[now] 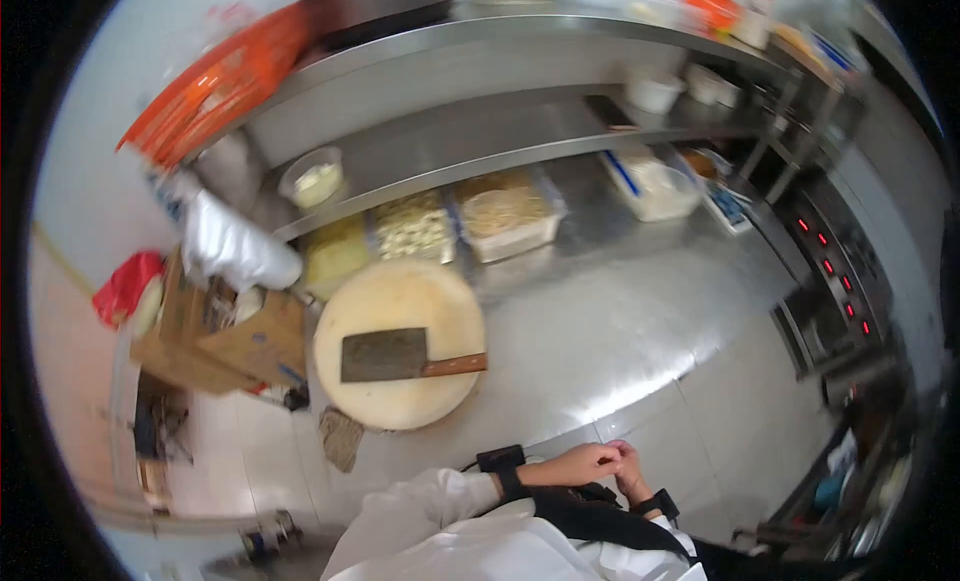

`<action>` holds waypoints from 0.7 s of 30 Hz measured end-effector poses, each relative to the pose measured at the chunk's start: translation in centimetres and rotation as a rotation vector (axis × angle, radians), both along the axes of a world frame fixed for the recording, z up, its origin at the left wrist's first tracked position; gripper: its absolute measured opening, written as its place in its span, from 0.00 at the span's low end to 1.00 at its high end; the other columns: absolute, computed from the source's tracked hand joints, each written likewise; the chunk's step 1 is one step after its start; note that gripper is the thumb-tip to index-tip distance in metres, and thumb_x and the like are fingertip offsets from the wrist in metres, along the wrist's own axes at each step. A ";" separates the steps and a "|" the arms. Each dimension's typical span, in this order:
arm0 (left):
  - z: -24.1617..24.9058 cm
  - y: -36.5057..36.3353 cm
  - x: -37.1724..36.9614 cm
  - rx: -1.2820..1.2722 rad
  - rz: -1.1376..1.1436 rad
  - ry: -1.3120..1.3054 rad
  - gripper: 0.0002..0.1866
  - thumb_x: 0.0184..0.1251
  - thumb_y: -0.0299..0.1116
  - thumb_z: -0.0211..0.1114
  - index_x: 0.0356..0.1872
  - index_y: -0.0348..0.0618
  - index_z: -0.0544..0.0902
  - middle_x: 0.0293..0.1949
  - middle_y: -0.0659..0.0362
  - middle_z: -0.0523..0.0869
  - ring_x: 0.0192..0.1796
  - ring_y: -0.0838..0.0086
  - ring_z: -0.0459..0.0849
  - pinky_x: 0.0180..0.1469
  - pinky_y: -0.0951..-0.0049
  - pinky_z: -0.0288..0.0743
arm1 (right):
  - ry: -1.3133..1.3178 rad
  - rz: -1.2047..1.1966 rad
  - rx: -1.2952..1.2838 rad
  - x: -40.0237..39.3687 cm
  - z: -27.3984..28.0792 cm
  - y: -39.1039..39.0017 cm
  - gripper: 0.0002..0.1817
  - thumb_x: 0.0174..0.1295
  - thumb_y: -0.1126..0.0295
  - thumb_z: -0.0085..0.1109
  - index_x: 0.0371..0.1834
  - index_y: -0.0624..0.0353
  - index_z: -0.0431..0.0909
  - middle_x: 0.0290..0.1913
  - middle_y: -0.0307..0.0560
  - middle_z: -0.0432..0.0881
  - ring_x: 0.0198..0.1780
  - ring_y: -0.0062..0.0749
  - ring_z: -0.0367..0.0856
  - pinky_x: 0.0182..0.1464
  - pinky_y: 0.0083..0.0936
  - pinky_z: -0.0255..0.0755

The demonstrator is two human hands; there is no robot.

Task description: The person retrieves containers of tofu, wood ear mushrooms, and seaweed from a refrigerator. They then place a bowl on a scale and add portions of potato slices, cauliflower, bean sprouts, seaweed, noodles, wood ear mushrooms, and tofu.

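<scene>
Your left hand and right hand meet, loosely curled — I can't tell if they grip anything. Ahead and to their left, the cleaver lies on the round board, handle reaching the rim — a brushing sleeve could knock it askew.

Dark-bladed cleaver flat on round, pale chopping block, wooden handle rightward

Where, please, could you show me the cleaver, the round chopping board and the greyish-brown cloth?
Cleaver (390, 356): head view, on the blade.
Round chopping board (402, 296): head view, on its bare surface beyond the blade.
Greyish-brown cloth (341, 440): head view, on its middle.
</scene>
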State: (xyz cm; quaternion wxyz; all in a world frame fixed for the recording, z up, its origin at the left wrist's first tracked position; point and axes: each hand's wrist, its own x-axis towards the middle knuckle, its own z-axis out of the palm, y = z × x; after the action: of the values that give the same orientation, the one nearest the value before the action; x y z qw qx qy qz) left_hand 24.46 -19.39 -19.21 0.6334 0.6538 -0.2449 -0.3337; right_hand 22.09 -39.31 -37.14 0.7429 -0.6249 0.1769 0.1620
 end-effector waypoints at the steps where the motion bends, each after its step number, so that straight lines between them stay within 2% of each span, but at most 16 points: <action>1: -2.1 -0.2 0.7 0.042 0.073 -0.092 0.13 0.66 0.39 0.53 0.36 0.38 0.79 0.32 0.57 0.82 0.37 0.76 0.78 0.41 0.74 0.71 | 0.016 0.059 -0.002 1.3 0.2 -0.5 0.06 0.56 0.78 0.49 0.36 0.61 0.73 0.28 0.38 0.75 0.27 0.21 0.72 0.30 0.16 0.68; 2: -3.5 0.1 1.1 0.096 0.129 -0.181 0.13 0.66 0.38 0.54 0.37 0.38 0.79 0.32 0.56 0.82 0.37 0.74 0.78 0.41 0.73 0.71 | 0.043 0.084 -0.016 2.6 1.5 -0.8 0.05 0.56 0.79 0.50 0.35 0.60 0.73 0.28 0.38 0.75 0.26 0.20 0.72 0.29 0.16 0.68; 3: -2.1 1.1 1.9 0.176 0.138 -0.113 0.12 0.66 0.37 0.53 0.38 0.38 0.78 0.34 0.56 0.82 0.38 0.72 0.79 0.43 0.72 0.71 | 0.054 0.098 -0.031 4.4 2.5 -1.0 0.05 0.56 0.79 0.51 0.35 0.60 0.73 0.27 0.37 0.75 0.26 0.20 0.71 0.29 0.16 0.68; 7: -7.9 3.6 2.4 0.119 0.219 -0.022 0.13 0.66 0.38 0.54 0.38 0.38 0.78 0.35 0.56 0.83 0.40 0.70 0.80 0.43 0.71 0.72 | 0.022 0.282 -0.072 10.7 3.9 -2.1 0.04 0.55 0.78 0.54 0.34 0.57 0.73 0.27 0.36 0.75 0.26 0.17 0.71 0.29 0.16 0.68; 9: -9.7 5.1 1.5 0.299 0.427 0.025 0.13 0.66 0.39 0.53 0.39 0.38 0.79 0.35 0.56 0.83 0.40 0.70 0.80 0.44 0.71 0.72 | -0.005 0.379 -0.156 13.8 4.2 -2.2 0.05 0.55 0.78 0.54 0.34 0.57 0.73 0.27 0.36 0.75 0.26 0.17 0.71 0.29 0.16 0.68; 10: -10.5 5.9 1.0 0.300 0.453 0.034 0.13 0.66 0.39 0.53 0.39 0.38 0.79 0.35 0.56 0.83 0.40 0.70 0.80 0.44 0.71 0.72 | -0.038 0.445 -0.231 15.3 4.2 -2.1 0.05 0.55 0.78 0.54 0.34 0.57 0.73 0.27 0.35 0.75 0.26 0.17 0.71 0.29 0.15 0.68; 13: -10.6 7.0 -0.1 0.313 0.621 0.078 0.14 0.67 0.39 0.53 0.39 0.38 0.79 0.36 0.56 0.83 0.40 0.71 0.80 0.45 0.71 0.72 | -0.069 0.566 -0.213 20.2 3.6 -1.3 0.05 0.54 0.80 0.53 0.33 0.58 0.72 0.26 0.35 0.74 0.26 0.17 0.70 0.29 0.15 0.67; 15: -10.1 6.5 -0.9 0.517 0.728 0.176 0.14 0.67 0.39 0.53 0.38 0.38 0.79 0.36 0.57 0.83 0.39 0.72 0.80 0.45 0.72 0.72 | -0.103 0.710 -0.145 23.2 3.1 -0.6 0.04 0.55 0.80 0.52 0.32 0.59 0.72 0.24 0.35 0.73 0.25 0.16 0.69 0.27 0.16 0.66; 16: -10.8 5.8 -1.5 0.506 0.768 0.206 0.14 0.67 0.39 0.53 0.38 0.38 0.79 0.36 0.57 0.83 0.39 0.72 0.80 0.45 0.72 0.72 | -0.089 0.758 -0.151 24.6 3.4 0.2 0.04 0.55 0.80 0.52 0.32 0.59 0.72 0.24 0.35 0.73 0.25 0.16 0.69 0.27 0.16 0.66; 18: -13.3 3.9 -2.6 0.375 0.995 0.282 0.13 0.67 0.38 0.53 0.38 0.38 0.79 0.35 0.58 0.83 0.39 0.74 0.79 0.44 0.73 0.73 | -0.153 0.836 -0.300 27.0 3.5 1.3 0.03 0.56 0.78 0.53 0.33 0.59 0.72 0.24 0.35 0.73 0.24 0.16 0.69 0.27 0.15 0.65; 19: -13.8 2.7 -3.3 0.364 1.041 0.312 0.13 0.67 0.38 0.53 0.38 0.38 0.79 0.35 0.58 0.83 0.39 0.74 0.79 0.44 0.73 0.73 | -0.296 0.878 -0.377 28.4 2.1 1.7 0.03 0.56 0.76 0.53 0.33 0.60 0.72 0.25 0.39 0.75 0.26 0.21 0.71 0.30 0.18 0.67; 20: -14.2 1.5 -3.8 0.276 1.169 0.349 0.12 0.67 0.36 0.53 0.38 0.38 0.79 0.35 0.58 0.83 0.38 0.75 0.79 0.44 0.74 0.73 | -0.294 0.925 -0.372 29.6 1.0 1.2 0.03 0.56 0.76 0.53 0.33 0.60 0.72 0.25 0.39 0.75 0.26 0.21 0.71 0.30 0.18 0.67; 21: -14.7 0.7 -3.5 0.195 1.296 0.369 0.12 0.67 0.35 0.53 0.38 0.38 0.80 0.35 0.59 0.83 0.38 0.76 0.79 0.43 0.74 0.73 | -0.448 0.952 -0.463 30.6 1.1 2.0 0.03 0.57 0.76 0.53 0.33 0.61 0.72 0.26 0.41 0.76 0.27 0.24 0.72 0.32 0.20 0.69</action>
State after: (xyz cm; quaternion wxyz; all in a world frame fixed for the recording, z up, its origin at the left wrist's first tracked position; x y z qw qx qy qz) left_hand 20.94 -18.74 -33.90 0.6751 0.6548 0.3396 -0.0135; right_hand 52.65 -37.32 -36.04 0.4514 -0.8011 -0.2548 0.2992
